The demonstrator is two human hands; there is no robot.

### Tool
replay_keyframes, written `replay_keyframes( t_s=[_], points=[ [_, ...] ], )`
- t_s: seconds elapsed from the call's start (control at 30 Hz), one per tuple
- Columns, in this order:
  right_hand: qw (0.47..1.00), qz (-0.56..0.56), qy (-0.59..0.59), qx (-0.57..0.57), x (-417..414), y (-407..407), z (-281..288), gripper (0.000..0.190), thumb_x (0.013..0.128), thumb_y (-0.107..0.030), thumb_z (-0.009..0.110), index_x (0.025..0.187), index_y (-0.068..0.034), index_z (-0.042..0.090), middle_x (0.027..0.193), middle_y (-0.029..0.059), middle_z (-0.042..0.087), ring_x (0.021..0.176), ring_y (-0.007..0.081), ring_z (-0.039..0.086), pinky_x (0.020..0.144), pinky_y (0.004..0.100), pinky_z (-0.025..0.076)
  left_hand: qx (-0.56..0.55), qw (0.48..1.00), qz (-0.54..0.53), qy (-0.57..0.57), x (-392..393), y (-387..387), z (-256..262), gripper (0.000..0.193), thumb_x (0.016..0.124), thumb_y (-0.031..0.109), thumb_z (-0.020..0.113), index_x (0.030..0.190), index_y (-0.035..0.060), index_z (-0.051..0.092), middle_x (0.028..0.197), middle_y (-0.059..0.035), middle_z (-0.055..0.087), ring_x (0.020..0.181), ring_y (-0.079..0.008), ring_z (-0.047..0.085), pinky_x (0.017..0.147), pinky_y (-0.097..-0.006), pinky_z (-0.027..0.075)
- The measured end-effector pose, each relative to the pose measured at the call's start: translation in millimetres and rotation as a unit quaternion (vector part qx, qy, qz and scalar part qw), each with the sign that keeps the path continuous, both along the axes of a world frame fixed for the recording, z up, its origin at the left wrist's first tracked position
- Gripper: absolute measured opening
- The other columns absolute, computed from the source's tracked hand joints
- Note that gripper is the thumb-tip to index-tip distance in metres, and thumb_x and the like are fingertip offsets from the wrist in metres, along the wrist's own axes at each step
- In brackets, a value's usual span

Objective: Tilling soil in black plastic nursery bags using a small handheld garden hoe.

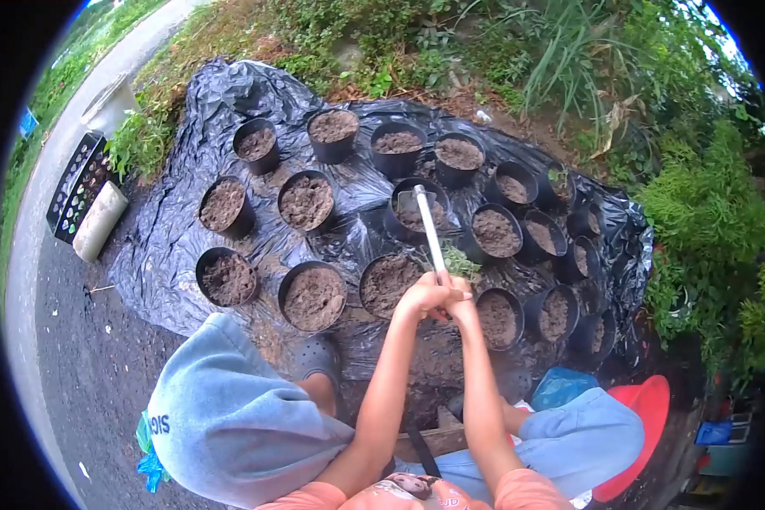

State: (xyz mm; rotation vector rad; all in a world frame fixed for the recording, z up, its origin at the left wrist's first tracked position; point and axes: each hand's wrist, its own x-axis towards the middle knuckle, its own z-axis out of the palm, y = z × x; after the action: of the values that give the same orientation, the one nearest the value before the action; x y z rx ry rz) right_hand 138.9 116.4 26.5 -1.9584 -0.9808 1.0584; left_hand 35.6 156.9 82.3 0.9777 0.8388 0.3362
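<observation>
My left hand (423, 297) and my right hand (461, 298) are close together on the lower end of a hand tool with a pale, straight handle (429, 228). Its flat grey head (407, 201), perhaps a small hoe or trowel, is over a black plastic pot (400, 231) of soil; I cannot tell if it touches the soil. Just beyond my hands lies a little heap of green cuttings (458, 261). Another soil-filled pot (389, 287) stands left of my left hand, and one more (498, 319) is right of my right wrist.
Several soil-filled pots stand in rows on crumpled black plastic sheeting (159, 255). To the left are a seedling tray (76, 182), a pale cylinder (101, 222) and a white bucket (111, 105). A red basin (644, 421) and blue plastic bag (562, 387) sit at my right knee.
</observation>
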Motion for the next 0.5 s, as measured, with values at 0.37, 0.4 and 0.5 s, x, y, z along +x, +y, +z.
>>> replay_keyframes(
  t_s=[0.37,0.4,0.5],
  points=[
    [0.981,0.006,-0.121,0.153,5,33,-46,0.043,0.085,-0.036,0.036,0.066,0.0,0.051,0.055,0.0055,0.05,0.048,0.0119,0.045,0.042,0.0286,0.036,0.106,0.988,0.108,0.031,15,10,-43,0.041,0.059,0.01,0.057,0.097,0.0008,0.046,0.077,-0.0103,0.053,0.068,-0.0207,0.054,0.052,-0.0337,0.046],
    [0.981,0.005,-0.118,0.154,0,32,-43,0.043,0.085,-0.036,0.036,0.066,0.0,0.051,0.055,0.0055,0.05,0.048,0.0119,0.045,0.042,0.0286,0.036,0.108,0.988,0.107,0.033,12,10,-46,0.041,0.059,0.01,0.057,0.097,0.0008,0.046,0.077,-0.0103,0.053,0.068,-0.0207,0.054,0.052,-0.0337,0.046],
    [0.995,-0.039,0.015,0.096,-19,16,-33,0.044,0.085,-0.038,0.037,0.069,0.0,0.052,0.054,0.0045,0.049,0.048,0.0105,0.044,0.041,0.028,0.035,-0.048,0.996,0.074,0.016,0,8,-50,0.049,0.059,0.013,0.06,0.103,0.0033,0.041,0.084,-0.0112,0.052,0.071,-0.0223,0.053,0.055,-0.0366,0.047]
  ],
)
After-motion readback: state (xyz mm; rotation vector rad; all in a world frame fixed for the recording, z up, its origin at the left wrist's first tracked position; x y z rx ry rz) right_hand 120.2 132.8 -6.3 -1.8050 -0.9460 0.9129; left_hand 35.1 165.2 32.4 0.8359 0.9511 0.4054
